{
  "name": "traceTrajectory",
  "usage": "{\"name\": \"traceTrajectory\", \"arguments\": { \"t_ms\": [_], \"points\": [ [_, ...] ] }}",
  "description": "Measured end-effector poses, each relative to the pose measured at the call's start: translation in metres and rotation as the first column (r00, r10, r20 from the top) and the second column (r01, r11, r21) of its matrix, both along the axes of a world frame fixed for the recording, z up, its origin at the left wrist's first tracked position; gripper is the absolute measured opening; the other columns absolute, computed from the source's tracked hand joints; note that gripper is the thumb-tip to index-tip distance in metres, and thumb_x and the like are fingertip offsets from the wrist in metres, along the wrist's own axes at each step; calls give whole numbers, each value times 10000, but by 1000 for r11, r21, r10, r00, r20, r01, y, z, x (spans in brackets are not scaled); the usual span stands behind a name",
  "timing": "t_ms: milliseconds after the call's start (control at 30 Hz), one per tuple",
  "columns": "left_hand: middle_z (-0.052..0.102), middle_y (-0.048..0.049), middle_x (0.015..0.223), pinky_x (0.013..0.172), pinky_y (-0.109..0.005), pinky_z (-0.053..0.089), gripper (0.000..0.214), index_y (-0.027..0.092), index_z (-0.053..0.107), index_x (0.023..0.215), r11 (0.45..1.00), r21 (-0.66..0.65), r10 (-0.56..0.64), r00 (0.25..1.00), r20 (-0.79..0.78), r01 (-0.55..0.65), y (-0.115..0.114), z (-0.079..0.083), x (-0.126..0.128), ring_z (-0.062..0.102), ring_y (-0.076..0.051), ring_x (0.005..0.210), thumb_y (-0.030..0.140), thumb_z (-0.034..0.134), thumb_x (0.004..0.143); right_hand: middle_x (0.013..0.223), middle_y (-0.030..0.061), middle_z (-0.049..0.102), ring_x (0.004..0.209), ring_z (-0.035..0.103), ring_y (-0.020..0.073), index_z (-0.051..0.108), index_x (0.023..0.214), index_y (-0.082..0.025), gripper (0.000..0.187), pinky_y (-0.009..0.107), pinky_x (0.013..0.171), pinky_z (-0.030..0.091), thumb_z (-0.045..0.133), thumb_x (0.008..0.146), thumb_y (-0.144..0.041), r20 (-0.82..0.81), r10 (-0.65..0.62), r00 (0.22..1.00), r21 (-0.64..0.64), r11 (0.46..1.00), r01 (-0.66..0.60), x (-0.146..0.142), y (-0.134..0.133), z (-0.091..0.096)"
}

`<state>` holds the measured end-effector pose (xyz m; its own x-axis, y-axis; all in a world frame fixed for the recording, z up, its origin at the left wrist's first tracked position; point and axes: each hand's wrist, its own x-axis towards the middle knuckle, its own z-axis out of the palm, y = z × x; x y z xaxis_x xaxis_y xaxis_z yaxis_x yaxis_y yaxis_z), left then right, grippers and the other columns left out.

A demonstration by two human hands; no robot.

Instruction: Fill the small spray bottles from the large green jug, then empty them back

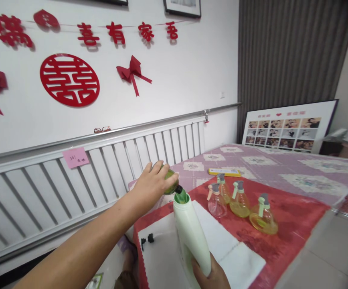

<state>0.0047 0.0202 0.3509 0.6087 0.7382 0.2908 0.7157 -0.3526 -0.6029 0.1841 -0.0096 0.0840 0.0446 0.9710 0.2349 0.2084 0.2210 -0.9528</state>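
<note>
Slanting downward, green bottle (171,184) clamped in left grip (155,178), pale open-mouthed container (192,228) clasped in right grip (212,277).

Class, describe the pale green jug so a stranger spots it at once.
On the table, find the red cloth bearing a white mat. Over the mat, the right hand holds the jug, mouth beneath a tipped bottle. Unlike the small, see-through spray bottles nearby, it is large and opaque.

From my feed I see a home; a red double-happiness emblem (69,82), white radiator (110,168), flowered tablecloth (259,160) and grey curtain (291,56) show it.
</note>
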Motion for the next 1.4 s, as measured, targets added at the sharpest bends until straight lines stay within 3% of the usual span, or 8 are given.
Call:
{"name": "traceTrajectory", "arguments": {
  "t_ms": [167, 467, 700, 867, 933, 1067, 1233, 1400],
  "points": [
    [461, -140, 1367, 981, -489, 326, 448, 258, 405, 1278, 1000, 16, 2, 1000, -23, -2, -3, 5, 7, 346, -337, 1311, 122, 517, 866, 831, 73, 789, 791, 737, 274, 715, 914, -185, 368, 278, 691, 577, 625, 662, -437, 17, -15, 1000, -7, 1000, 15, -1, 2, -1],
    [476, -139, 1366, 1039, -528, 259, 469, 225, 464, 1244, 993, 76, -69, 975, -212, 87, 5, 9, 20, 343, -351, 1311, 241, 648, 813, 831, 76, 788, 794, 737, 273, 712, 917, -182, 373, 274, 700, 574, 603, 671, -440, 64, -27, 998, -22, 999, 28, 0, -1, 4],
    [473, -125, 1373, 1080, -542, 203, 597, 230, 488, 1237, 993, 60, -84, 955, -284, 105, 4, 11, 29, 317, -360, 1320, 280, 756, 706, 803, 64, 790, 764, 739, 279, 719, 899, -194, 368, 276, 670, 577, 644, 634, -437, 44, -46, 998, -6, 999, 46, 0, 1, 3],
    [455, -154, 1392, 1092, -555, 182, 840, 202, 484, 1265, 995, 27, -87, 939, -334, 101, -1, 14, 35, 285, -388, 1325, 322, 865, 526, 808, 65, 787, 769, 738, 269, 720, 935, -179, 399, 267, 683, 574, 612, 667, -453, 43, -58, 997, -3, 998, 58, -2, -2, 5],
    [464, -160, 1385, 1085, -566, 189, 824, 189, 481, 1275, 994, 33, -87, 932, -353, 105, -1, 14, 36, 291, -389, 1323, 335, 848, 552, 817, 72, 787, 778, 738, 276, 719, 947, -167, 412, 273, 686, 574, 614, 665, -450, 43, -57, 997, -10, 998, 57, -3, -2, 5],
    [485, -135, 1374, 1077, -557, 204, 660, 209, 493, 1262, 987, 82, -102, 934, -343, 138, 2, 11, 34, 312, -365, 1321, 287, 775, 670, 855, 79, 787, 817, 735, 276, 710, 974, -162, 421, 273, 715, 571, 600, 684, -446, 75, -32, 997, -21, 999, 34, -2, -2, 4],
    [476, -143, 1370, 1072, -554, 218, 680, 199, 482, 1254, 991, 75, -83, 949, -303, 111, 2, 10, 26, 330, -370, 1302, 278, 788, 652, 874, 93, 785, 837, 733, 282, 707, 967, -150, 449, 267, 714, 569, 585, 682, -475, 109, -23, 994, -43, 999, 27, 0, -1, 3],
    [475, -140, 1357, 1037, -540, 271, 564, 228, 441, 1265, 999, 48, -21, 995, -93, 26, -1, 5, 11, 343, -359, 1298, 201, 687, 758, 817, 81, 783, 788, 730, 281, 708, 923, -160, 420, 278, 690, 566, 599, 666, -473, 92, -49, 995, -56, 997, 54, 0, -2, 5]
  ]
}}
